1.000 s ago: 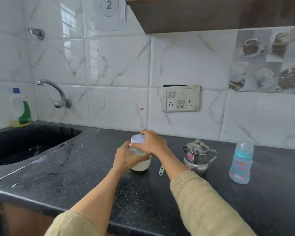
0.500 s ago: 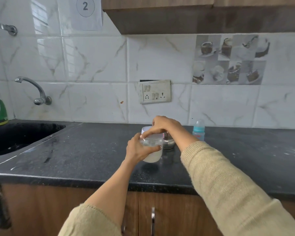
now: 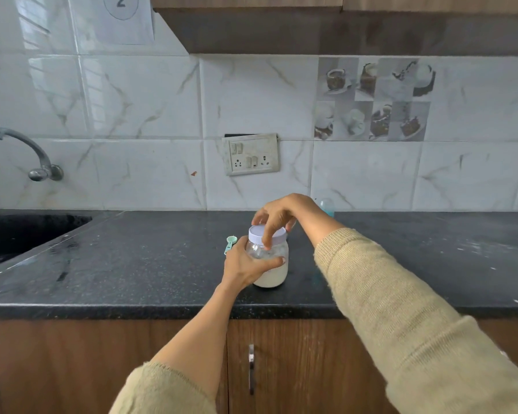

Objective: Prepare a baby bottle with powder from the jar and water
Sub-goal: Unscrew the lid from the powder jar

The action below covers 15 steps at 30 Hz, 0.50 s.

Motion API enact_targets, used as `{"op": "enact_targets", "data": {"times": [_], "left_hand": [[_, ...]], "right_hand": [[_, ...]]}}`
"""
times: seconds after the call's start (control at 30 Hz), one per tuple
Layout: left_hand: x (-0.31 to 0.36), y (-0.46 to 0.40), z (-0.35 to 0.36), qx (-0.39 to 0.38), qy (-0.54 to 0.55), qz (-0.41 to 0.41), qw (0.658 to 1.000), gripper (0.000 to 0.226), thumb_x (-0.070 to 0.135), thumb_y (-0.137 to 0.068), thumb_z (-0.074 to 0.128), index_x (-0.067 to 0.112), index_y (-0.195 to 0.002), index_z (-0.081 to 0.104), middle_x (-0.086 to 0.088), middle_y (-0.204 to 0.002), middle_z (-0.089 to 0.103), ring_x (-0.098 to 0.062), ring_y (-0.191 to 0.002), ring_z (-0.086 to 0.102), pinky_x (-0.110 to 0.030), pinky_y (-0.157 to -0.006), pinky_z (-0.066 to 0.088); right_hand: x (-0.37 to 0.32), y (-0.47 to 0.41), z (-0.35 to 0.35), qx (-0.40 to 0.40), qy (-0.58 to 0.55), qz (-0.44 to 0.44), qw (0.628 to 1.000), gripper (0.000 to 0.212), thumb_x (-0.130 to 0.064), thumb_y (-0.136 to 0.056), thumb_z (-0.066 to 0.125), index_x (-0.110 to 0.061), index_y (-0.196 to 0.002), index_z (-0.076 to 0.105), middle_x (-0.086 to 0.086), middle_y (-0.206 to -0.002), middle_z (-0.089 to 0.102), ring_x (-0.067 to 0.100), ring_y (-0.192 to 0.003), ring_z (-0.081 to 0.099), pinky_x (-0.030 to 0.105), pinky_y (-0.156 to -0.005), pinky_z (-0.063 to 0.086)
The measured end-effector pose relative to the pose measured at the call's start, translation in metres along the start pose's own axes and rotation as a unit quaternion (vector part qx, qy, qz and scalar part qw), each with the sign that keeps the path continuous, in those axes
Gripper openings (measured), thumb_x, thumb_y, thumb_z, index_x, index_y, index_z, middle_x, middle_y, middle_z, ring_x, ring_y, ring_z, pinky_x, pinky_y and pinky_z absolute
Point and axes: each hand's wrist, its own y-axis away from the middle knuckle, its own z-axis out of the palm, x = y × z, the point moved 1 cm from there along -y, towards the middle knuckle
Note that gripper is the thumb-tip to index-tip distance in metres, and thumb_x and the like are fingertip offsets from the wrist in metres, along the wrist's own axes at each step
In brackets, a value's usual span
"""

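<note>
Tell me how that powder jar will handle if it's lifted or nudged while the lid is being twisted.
The jar looks stiff and clear-walled, so the left hand wrapped round it should grip without squashing it. Powder fills only its lower part, so it is probably bottom-weighted and unlikely to tip. Its smooth wall on the polished counter may slide or spin as the right hand twists the lid.

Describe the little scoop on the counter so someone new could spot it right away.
Start at the black stone countertop, right of the sink. Near its middle a left hand holds a powder jar. The mint-green measuring scoop lies just left of that hand, the only green thing lying flat there.
</note>
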Motion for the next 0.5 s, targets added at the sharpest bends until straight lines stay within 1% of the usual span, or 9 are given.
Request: {"op": "enact_targets", "data": {"times": [0.07,0.13,0.17,0.23,0.27,0.37,0.4,0.43,0.5], "left_hand": [[-0.002,0.0,0.0,-0.001,0.001,0.0,1.0,0.059,0.043,-0.055,0.085,0.025,-0.1,0.051,0.012,-0.089,0.058,0.0,-0.077,0.054,-0.019,-0.063,0.043],[-0.002,0.0,0.001,-0.003,0.001,0.003,1.0,0.061,0.043,-0.055,0.084,0.025,-0.103,0.05,0.01,-0.094,0.058,-0.007,-0.082,0.056,-0.021,-0.069,0.044],[-0.003,0.0,0.001,-0.005,0.004,0.001,1.0,0.065,0.044,-0.054,0.084,0.024,-0.106,0.05,0.009,-0.097,0.058,-0.01,-0.087,0.057,-0.023,-0.072,0.045],[-0.004,-0.001,0.002,-0.008,0.012,-0.002,1.0,0.072,0.047,-0.05,0.082,0.024,-0.11,0.05,0.009,-0.101,0.059,-0.011,-0.091,0.058,-0.025,-0.074,0.047],[-0.004,0.0,0.002,-0.009,0.013,-0.002,1.0,0.073,0.049,-0.049,0.081,0.024,-0.11,0.05,0.008,-0.101,0.06,-0.01,-0.091,0.058,-0.025,-0.074,0.048],[-0.005,0.0,0.002,-0.013,0.016,0.001,1.0,0.076,0.048,-0.051,0.082,0.023,-0.115,0.05,0.009,-0.103,0.06,-0.01,-0.093,0.058,-0.026,-0.077,0.048],[-0.005,0.0,0.002,-0.014,0.015,0.003,1.0,0.073,0.045,-0.054,0.083,0.023,-0.114,0.049,0.011,-0.102,0.058,-0.009,-0.093,0.057,-0.025,-0.077,0.047],[-0.005,0.0,0.002,-0.014,0.015,0.004,1.0,0.068,0.043,-0.056,0.084,0.024,-0.111,0.049,0.012,-0.1,0.057,-0.007,-0.091,0.056,-0.023,-0.076,0.045],[-0.005,0.0,0.002,-0.012,0.018,0.005,1.0,0.065,0.045,-0.054,0.083,0.024,-0.107,0.05,0.011,-0.1,0.06,-0.006,-0.089,0.056,-0.022,-0.074,0.044]], "right_hand": [[0.0,0.0,-0.002,-0.022,0.003,-0.009,1.0,0.08,-0.027,-0.07,0.078,-0.035,-0.139,0.039,-0.003,-0.148,0.035,0.024,-0.13,0.041,0.04,-0.103,0.044],[0.0,0.002,-0.006,-0.014,-0.009,-0.018,1.0,0.079,-0.039,-0.074,0.075,-0.033,-0.142,0.037,-0.003,-0.15,0.031,0.024,-0.134,0.036,0.038,-0.105,0.04],[-0.001,0.003,-0.008,0.006,-0.012,-0.016,1.0,0.077,-0.049,-0.074,0.072,-0.031,-0.141,0.038,-0.002,-0.149,0.034,0.023,-0.13,0.04,0.037,-0.102,0.042],[-0.003,0.005,-0.01,0.048,0.008,0.012,0.999,0.075,-0.064,-0.074,0.063,-0.025,-0.136,0.046,0.002,-0.139,0.047,0.02,-0.103,0.055,0.032,-0.087,0.048],[-0.005,0.005,-0.01,0.056,0.027,0.033,0.998,0.077,-0.068,-0.073,0.059,-0.022,-0.133,0.049,0.003,-0.133,0.052,0.019,-0.09,0.058,0.03,-0.08,0.048],[-0.009,-0.001,-0.007,0.037,0.064,0.074,0.995,0.081,-0.07,-0.07,0.06,-0.018,-0.132,0.05,0.006,-0.13,0.054,0.021,-0.076,0.061,0.03,-0.078,0.051],[-0.011,0.0,-0.006,0.03,0.07,0.076,0.994,0.078,-0.066,-0.07,0.062,-0.019,-0.131,0.051,0.005,-0.131,0.053,0.02,-0.075,0.061,0.029,-0.079,0.051],[-0.012,0.001,-0.005,0.02,0.071,0.072,0.995,0.072,-0.061,-0.07,0.064,-0.022,-0.13,0.051,0.003,-0.132,0.052,0.02,-0.079,0.062,0.029,-0.081,0.052],[-0.018,0.005,-0.007,-0.01,0.058,0.056,0.997,0.064,-0.05,-0.067,0.067,-0.035,-0.127,0.052,-0.006,-0.133,0.045,0.021,-0.105,0.058,0.035,-0.091,0.051]]}}
